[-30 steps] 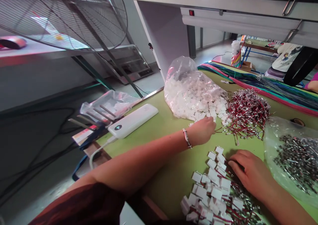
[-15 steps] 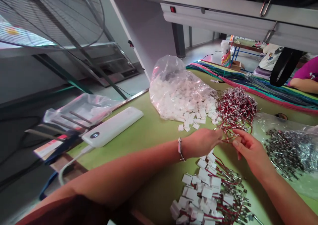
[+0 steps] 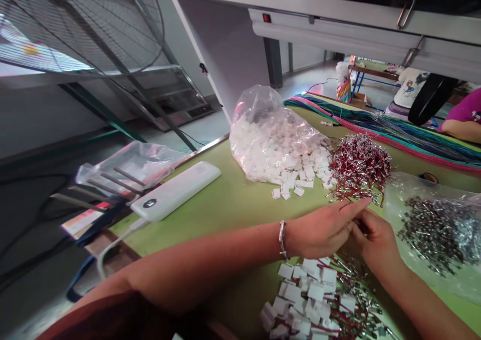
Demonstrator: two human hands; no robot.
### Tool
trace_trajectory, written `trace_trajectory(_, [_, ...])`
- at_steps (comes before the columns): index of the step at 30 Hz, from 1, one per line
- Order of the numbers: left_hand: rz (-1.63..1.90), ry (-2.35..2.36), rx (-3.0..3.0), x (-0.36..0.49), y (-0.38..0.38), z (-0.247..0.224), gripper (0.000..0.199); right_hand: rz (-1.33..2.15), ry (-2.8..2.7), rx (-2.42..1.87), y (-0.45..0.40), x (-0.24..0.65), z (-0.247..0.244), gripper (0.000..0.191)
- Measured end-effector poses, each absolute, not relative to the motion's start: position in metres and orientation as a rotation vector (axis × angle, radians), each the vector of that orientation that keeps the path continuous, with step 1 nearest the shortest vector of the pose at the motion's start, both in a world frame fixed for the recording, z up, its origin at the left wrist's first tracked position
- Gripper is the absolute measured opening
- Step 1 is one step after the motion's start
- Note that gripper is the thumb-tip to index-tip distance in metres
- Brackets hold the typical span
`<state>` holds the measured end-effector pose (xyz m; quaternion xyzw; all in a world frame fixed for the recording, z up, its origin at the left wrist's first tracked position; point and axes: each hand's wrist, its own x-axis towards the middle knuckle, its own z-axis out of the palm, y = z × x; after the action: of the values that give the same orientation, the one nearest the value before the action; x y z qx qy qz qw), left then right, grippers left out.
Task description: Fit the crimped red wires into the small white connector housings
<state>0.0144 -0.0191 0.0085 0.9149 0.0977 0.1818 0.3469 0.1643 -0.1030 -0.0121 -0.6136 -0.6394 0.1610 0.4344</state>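
My left hand (image 3: 326, 231) and my right hand (image 3: 379, 239) meet just in front of a heap of short red wires (image 3: 359, 162) with shiny metal ends. The fingers of both are closed together around a red wire, mostly hidden between them. The left index finger lies across the right fingertips. Below the hands lies a pile of white plastic connectors (image 3: 314, 291) with red wires attached, their metal ends pointing right. Loose white connectors (image 3: 299, 180) spill from a clear plastic bag (image 3: 259, 104) behind my left hand.
Small metal parts (image 3: 432, 235) lie on clear plastic at the right. Long bundled cables (image 3: 398, 134) cross the table's back. A white power bank (image 3: 176, 191) with a cable sits left, near metal prongs (image 3: 108, 182) and a large fan (image 3: 93, 24). Another person's arm (image 3: 460, 128) shows far right.
My hands have come together from slightly apart, the left moving right and a little down. The red wire stretched between them is now mostly covered by fingers. The view has shifted slightly.
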Motion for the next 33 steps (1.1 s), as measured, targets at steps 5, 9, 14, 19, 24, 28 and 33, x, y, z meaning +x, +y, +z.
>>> trace_trajectory(5, [0.413,0.346,2.171,0.018,-0.017,0.009,0.039,0.434,-1.541,-1.544,-0.104,0.164,-0.012,0.013])
trace_trajectory(9, [0.363,0.286,1.953,0.019,-0.009,0.013,0.032,0.573,-1.411,-1.549,-0.104,0.164,-0.010,0.019])
trace_trajectory(14, [0.390,0.480,1.845,0.021,-0.007,0.004,0.027,0.641,-1.378,-1.580,-0.106,0.162,-0.010,0.031])
trace_trajectory(19, [0.794,0.726,1.482,0.016,0.010,0.005,0.023,0.560,-1.204,-1.588,-0.107,0.168,-0.008,0.033])
trace_trajectory(24, [0.792,0.738,1.078,0.015,0.015,0.008,0.022,0.550,-0.832,-1.461,-0.102,0.174,-0.010,0.026])
trace_trajectory(28, [0.567,0.576,1.008,0.021,-0.005,0.008,0.018,0.540,-1.058,-1.497,-0.102,0.165,-0.014,0.016])
trace_trajectory(33, [0.594,0.538,1.001,0.023,-0.017,0.010,0.020,0.583,-1.337,-1.532,-0.104,0.153,-0.011,0.015])
